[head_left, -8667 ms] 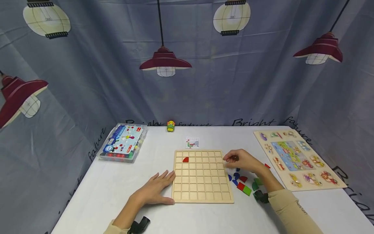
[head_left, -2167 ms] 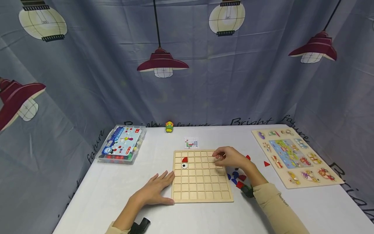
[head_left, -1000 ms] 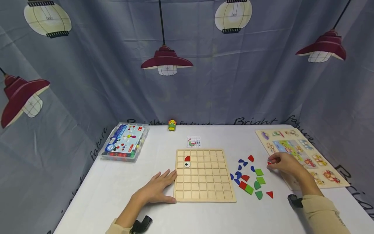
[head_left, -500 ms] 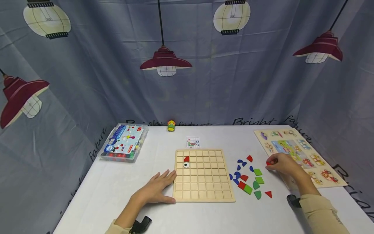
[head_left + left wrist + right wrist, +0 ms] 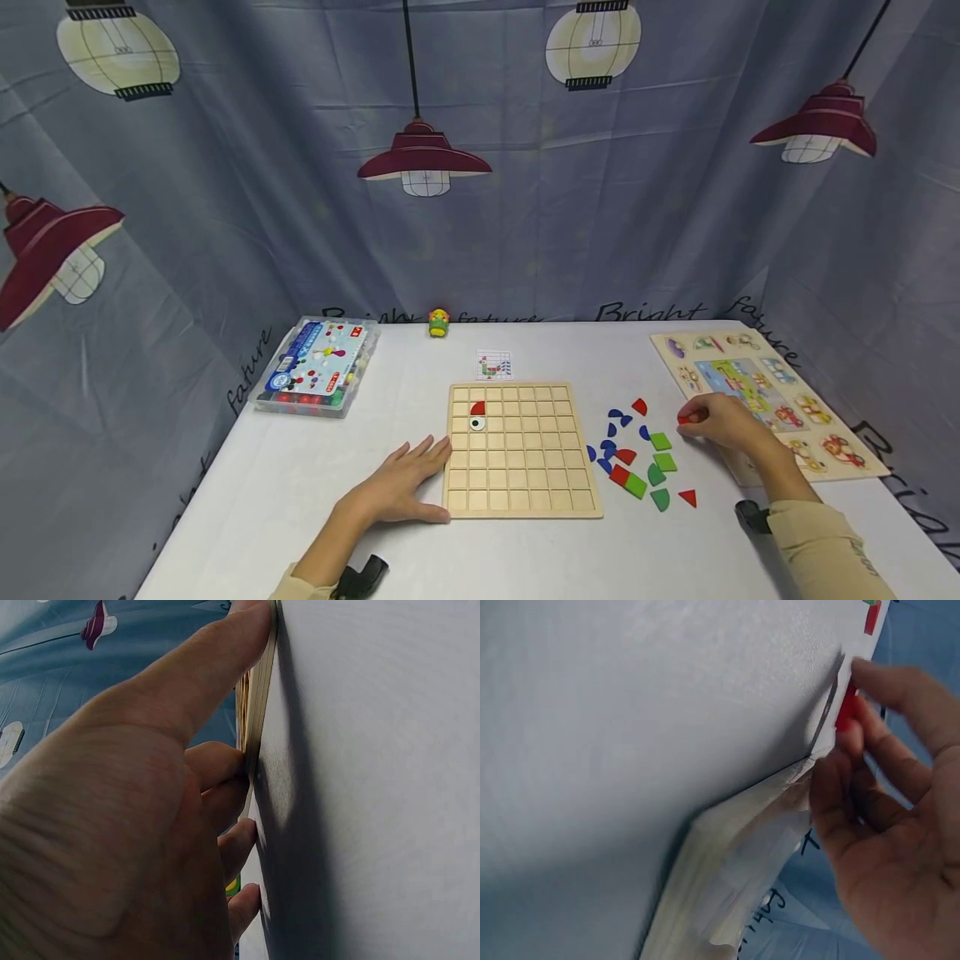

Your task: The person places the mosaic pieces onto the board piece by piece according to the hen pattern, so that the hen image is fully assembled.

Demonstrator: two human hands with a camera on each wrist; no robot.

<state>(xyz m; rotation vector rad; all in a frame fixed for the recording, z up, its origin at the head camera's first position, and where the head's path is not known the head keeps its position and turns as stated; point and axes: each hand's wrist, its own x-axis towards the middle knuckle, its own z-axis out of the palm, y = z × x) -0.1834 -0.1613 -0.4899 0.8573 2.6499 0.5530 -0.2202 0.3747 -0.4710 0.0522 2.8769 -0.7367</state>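
Note:
My left hand (image 5: 401, 485) lies spread on the table, its fingertips and thumb against the left edge of the wooden grid board (image 5: 525, 510). On that board sit a red quarter-circle piece (image 5: 477, 408) and, just below it, a white eye piece (image 5: 477, 423) with a black dot. Over at the right, my right hand (image 5: 722, 421) pinches a small red block (image 5: 846, 709) between thumb and fingers, beside the left edge of the animal puzzle board (image 5: 825, 408). Most of the block is hidden by the fingers, so I cannot tell its shape.
Between board and right hand lie loose blue half-circles (image 5: 608, 447), green squares (image 5: 664, 462), green quarter-circles (image 5: 660, 500) and a red triangle (image 5: 688, 498). Behind the board are a pattern card (image 5: 493, 365) and a toy figure (image 5: 438, 322). A plastic case (image 5: 318, 367) stands back left.
The white eye piece has come onto the grid board below the red one. My right hand has left the board for the far right and now pinches a red block, shifting slightly left.

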